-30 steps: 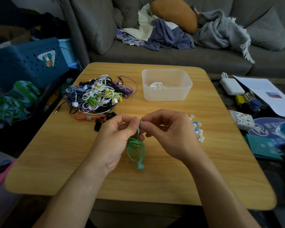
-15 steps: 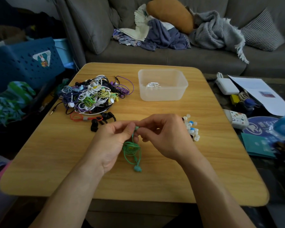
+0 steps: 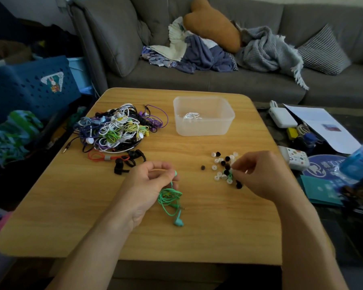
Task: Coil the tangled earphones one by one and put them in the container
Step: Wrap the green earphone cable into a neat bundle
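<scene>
Two hands work over a wooden table [image 3: 57,206]. Far to the left of the left hand's grip, off the table, sits a blue crate [image 3: 32,86] with a little rabbit picture on it. Closer, up and to the left of that grip, lies a big tangled pile of earphones [image 3: 117,128] in white, purple, yellow, green and black. Just below the pile rest an orange cord [image 3: 105,158] and a black pair of earphones [image 3: 126,162].

The left hand [image 3: 147,185] has its fingers curled, and its grip is pinched tight on the top of the green earphones [image 3: 170,200]. One green bud pokes out at the fingertips. The rest of the cord hangs down in a loose bunch right under the grip, and the other bud lies on the table at the bottom.

Up and to the right of that grip stands a clear plastic container [image 3: 203,126]. One coiled white earphone [image 3: 192,116] lies inside it.

To the right of the left grip is a scatter of small ear tips [image 3: 222,168], some white and some black. The right hand [image 3: 260,174] is at the right edge of them. Its fingers are curled and its grip is pinched shut on something tiny and green there, too small to name. The two hands are well apart.

Right of the right grip, past the table edge, lie a white box with coloured dots [image 3: 296,158], a sheet of paper [image 3: 321,126] and a blue bottle [image 3: 358,164]. A grey sofa [image 3: 239,84] with heaped clothes stands behind the table.
</scene>
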### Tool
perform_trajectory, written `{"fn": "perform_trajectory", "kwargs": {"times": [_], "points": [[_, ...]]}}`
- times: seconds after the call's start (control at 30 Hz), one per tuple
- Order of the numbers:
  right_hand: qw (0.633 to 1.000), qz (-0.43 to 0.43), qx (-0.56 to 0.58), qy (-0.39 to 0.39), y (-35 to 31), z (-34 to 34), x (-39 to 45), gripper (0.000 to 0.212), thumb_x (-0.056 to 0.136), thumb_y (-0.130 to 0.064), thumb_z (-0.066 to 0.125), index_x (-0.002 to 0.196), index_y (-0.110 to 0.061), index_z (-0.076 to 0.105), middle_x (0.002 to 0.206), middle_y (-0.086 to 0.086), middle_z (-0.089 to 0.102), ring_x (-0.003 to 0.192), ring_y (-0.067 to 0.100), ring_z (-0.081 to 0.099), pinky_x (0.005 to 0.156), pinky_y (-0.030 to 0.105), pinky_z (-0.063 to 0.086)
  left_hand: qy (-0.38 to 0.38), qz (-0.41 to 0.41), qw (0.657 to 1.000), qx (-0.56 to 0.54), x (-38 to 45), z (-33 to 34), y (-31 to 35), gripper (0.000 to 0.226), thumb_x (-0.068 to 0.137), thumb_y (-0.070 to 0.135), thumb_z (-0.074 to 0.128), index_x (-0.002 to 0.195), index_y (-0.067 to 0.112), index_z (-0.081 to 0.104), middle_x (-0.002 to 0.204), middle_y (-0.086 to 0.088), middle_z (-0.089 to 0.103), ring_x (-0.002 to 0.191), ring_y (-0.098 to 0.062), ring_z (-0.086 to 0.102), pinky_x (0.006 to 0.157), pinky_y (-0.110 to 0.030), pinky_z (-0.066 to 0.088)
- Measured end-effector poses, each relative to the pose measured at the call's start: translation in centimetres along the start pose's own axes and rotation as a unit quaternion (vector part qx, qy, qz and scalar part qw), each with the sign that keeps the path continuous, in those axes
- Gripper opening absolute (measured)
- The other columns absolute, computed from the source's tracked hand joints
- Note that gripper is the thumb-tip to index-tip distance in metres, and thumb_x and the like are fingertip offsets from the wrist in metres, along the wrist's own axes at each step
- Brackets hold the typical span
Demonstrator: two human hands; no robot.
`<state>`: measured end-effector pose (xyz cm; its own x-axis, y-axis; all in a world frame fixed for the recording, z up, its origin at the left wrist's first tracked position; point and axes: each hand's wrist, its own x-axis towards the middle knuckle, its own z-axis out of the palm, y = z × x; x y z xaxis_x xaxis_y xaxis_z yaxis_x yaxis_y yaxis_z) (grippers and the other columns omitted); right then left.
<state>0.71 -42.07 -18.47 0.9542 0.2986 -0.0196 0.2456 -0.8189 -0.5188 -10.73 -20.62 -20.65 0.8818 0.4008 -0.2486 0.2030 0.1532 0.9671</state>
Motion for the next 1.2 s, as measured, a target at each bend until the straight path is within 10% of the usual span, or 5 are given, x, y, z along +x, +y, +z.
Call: {"fn": "perform_trajectory", "kwargs": {"times": [0.6,0.8,1.03,1.2], "points": [[0.998,0.049,-0.023,-0.019,-0.7,1.4,0.9,0.003,0.085,-0.018,0.073,0.085,-0.018,0.076,0.072,-0.007,0.064,0.061,0.005,0.055,0.047,0.018,0.034,0.012,0.042,0.991,0.127,-0.3,-0.5,-0.1,0.022,0.092,0.002,0.060,0.101,0.020,0.071,0.087,-0.006,0.073,0.087,-0.018,0.070,0.079,-0.028,0.056],[0.997,0.068,-0.014,-0.033,-1.0,1.5,0.9,0.010,0.091,-0.017,0.068,0.085,-0.014,0.075,0.075,-0.001,0.067,0.063,0.008,0.056,0.048,0.023,0.040,-0.024,0.138,0.940,0.311,-0.6,-0.2,0.1,0.032,0.095,0.004,0.046,0.096,0.027,0.068,0.104,0.009,0.062,0.095,0.003,0.058,0.077,-0.005,0.040],[0.995,0.068,0.068,0.014,-1.1,1.3,0.8,0.012,0.100,-0.024,0.054,0.101,-0.017,0.063,0.078,-0.002,0.063,0.062,0.012,0.054,0.051,0.027,0.039,-0.209,0.114,0.846,0.477,-2.0,-0.5,0.7,0.035,0.082,0.056,0.064,0.112,0.046,0.051,0.107,0.025,0.033,0.111,0.007,0.033,0.092,-0.022,0.036],[0.973,0.044,0.192,0.123,-2.1,1.4,0.4,0.010,0.099,-0.025,0.057,0.098,-0.018,0.064,0.079,-0.007,0.063,0.059,0.007,0.053,0.048,0.016,0.042,-0.170,0.146,0.822,0.524,-1.9,-0.6,0.4,0.025,0.078,0.047,0.074,0.097,0.041,0.059,0.100,0.024,0.036,0.106,0.002,0.036,0.093,-0.022,0.036]]}}
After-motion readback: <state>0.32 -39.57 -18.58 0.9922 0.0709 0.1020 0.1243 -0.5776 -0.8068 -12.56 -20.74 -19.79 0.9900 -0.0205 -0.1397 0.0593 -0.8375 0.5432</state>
